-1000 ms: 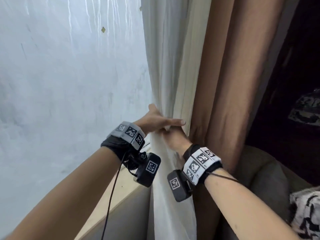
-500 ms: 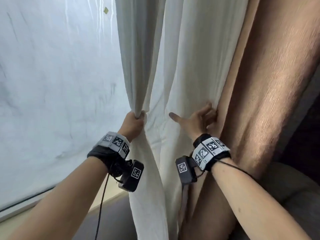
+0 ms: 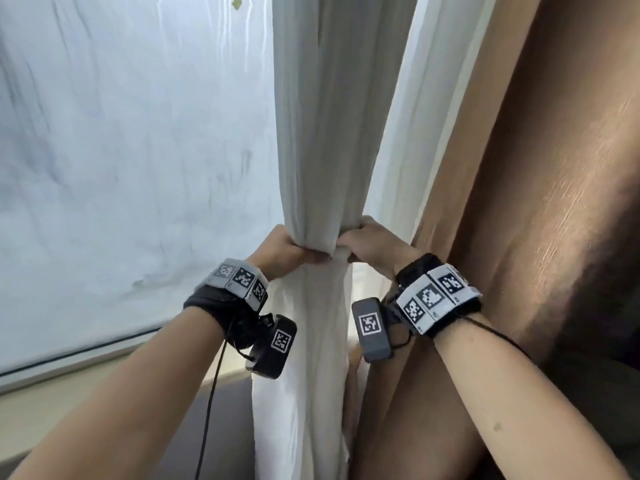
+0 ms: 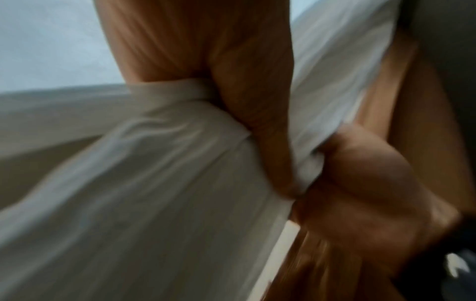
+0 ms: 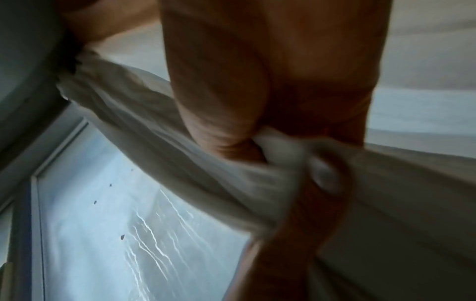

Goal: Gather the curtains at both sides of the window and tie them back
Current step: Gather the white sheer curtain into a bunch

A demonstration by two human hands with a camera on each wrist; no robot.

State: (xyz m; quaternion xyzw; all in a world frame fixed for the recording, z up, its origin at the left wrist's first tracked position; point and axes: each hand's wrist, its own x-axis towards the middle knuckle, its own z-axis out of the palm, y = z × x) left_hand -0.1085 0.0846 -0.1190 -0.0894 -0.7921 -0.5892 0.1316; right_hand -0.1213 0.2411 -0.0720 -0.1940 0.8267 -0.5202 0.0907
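Note:
A white sheer curtain [image 3: 318, 133] hangs at the right side of the window, bunched into a narrow column. My left hand [image 3: 284, 249] grips the bunch from the left and my right hand [image 3: 370, 244] grips it from the right, at the same height, fingers curled round the cloth. The left wrist view shows the white cloth [image 4: 154, 183] squeezed between both hands, blurred. In the right wrist view the gathered sheer [image 5: 154, 132] runs up to the window's top corner. A brown heavy curtain [image 3: 519, 202] hangs just right of my right hand.
The frosted window pane [image 3: 121, 150] fills the left, with a pale sill [image 3: 69, 393] below it. A dark wall or panel lies under the sill. A cable hangs from my left wrist.
My right hand left the brown curtain's edge and came left to grip the white sheer beside my left hand. The sheer is now bunched into a tighter column.

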